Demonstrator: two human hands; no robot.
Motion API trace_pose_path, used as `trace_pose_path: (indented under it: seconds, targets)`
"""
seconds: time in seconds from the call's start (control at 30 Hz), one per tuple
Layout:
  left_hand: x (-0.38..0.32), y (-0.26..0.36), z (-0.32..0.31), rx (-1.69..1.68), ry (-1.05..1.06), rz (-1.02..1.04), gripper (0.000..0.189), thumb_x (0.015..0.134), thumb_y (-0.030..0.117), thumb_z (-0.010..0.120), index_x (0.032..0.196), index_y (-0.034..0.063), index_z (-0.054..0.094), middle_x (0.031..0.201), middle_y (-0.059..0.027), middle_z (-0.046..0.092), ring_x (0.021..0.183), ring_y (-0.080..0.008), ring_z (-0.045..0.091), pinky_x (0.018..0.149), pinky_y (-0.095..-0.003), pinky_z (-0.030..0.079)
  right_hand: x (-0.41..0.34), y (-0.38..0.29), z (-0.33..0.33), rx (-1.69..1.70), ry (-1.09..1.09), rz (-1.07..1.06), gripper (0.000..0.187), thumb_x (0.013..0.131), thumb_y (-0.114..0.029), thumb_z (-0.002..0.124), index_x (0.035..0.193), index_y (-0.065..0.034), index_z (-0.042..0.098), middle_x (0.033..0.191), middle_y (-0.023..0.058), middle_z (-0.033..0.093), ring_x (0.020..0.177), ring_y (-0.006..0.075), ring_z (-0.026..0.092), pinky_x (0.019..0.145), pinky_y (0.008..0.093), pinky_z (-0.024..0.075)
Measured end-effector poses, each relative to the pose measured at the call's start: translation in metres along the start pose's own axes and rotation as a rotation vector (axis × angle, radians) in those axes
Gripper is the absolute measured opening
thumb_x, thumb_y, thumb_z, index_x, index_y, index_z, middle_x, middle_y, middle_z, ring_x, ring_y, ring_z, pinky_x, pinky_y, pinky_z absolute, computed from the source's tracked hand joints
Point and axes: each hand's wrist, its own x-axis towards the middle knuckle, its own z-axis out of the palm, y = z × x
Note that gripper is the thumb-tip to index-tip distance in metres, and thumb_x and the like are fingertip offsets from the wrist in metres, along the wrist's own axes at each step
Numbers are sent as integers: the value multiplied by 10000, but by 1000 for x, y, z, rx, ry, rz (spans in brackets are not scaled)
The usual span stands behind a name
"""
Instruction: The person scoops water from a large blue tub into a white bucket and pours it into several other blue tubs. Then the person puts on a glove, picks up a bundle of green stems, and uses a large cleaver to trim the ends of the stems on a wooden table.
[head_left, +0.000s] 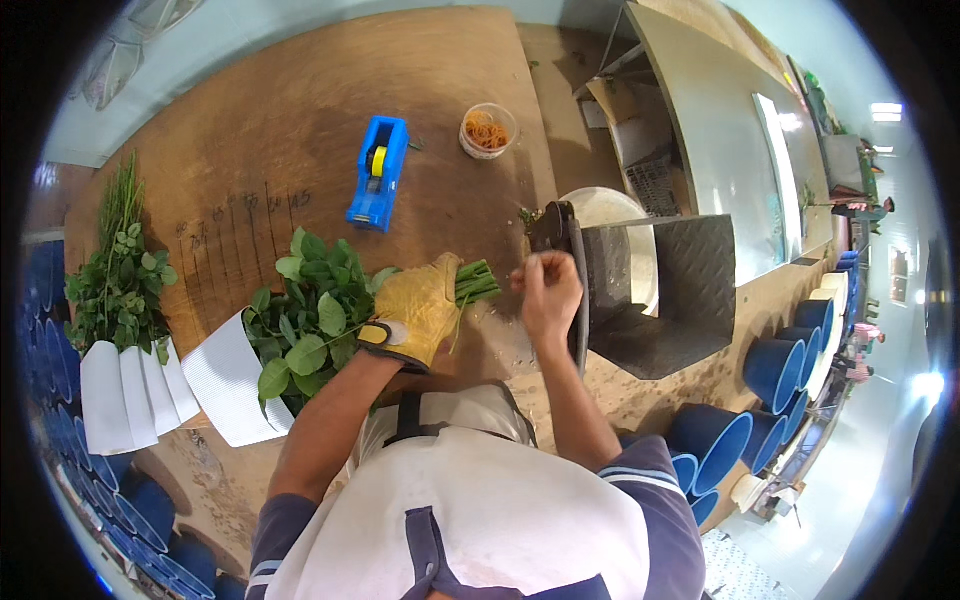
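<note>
My left hand (416, 311), in a yellow work glove, grips a bunch of cut green stems (476, 283) near their ends. The bunch's leaves (322, 322) spread out to the left, partly inside a white corrugated wrap (232, 375). My bare right hand (551, 289) hovers just right of the stem ends, beside the dark cutting device (559, 225) at the table edge. Its fingers are bent and slightly blurred, and whether anything small is between them cannot be made out.
On the wooden table (300, 112) are a blue tape dispenser (380, 172), a tub of rubber bands (487, 131) and wrapped bunches (124, 300). A dark metal chute (675, 300) and white bin (615, 202) stand right. Blue buckets (709, 442) line the floor; people (862, 210) are far off.
</note>
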Motion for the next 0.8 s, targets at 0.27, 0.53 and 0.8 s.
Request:
trace_pose_path:
  seconds: [0.27, 0.53, 0.8]
  targets:
    - [-14, 12, 19, 52, 114, 95, 426, 864, 181, 689, 1278, 171, 589, 1093, -114, 728, 912, -377, 705, 757, -496, 550, -88, 18, -19, -323, -321, -60, 162, 954, -135, 724, 1037, -5, 675, 932, 140, 738, 771, 218, 733, 683, 337, 578]
    - [-31, 26, 43, 94, -10, 109, 504, 900, 331, 708, 1345, 166, 540, 1123, -81, 729, 908, -338, 719, 735, -475, 559, -122, 14, -33, -305, -644, -674, 163, 813, -100, 733, 890, -55, 596, 759, 114, 631, 683, 311, 665, 596, 440, 543]
    - [-38, 28, 46, 110, -9, 180, 557, 873, 366, 730, 1357, 176, 530, 1198, -64, 710, 953, -325, 717, 752, -461, 556, -108, -3, -36, -443, -747, -715, 240, 790, -141, 704, 957, -47, 558, 741, 142, 643, 627, 351, 648, 564, 460, 529]
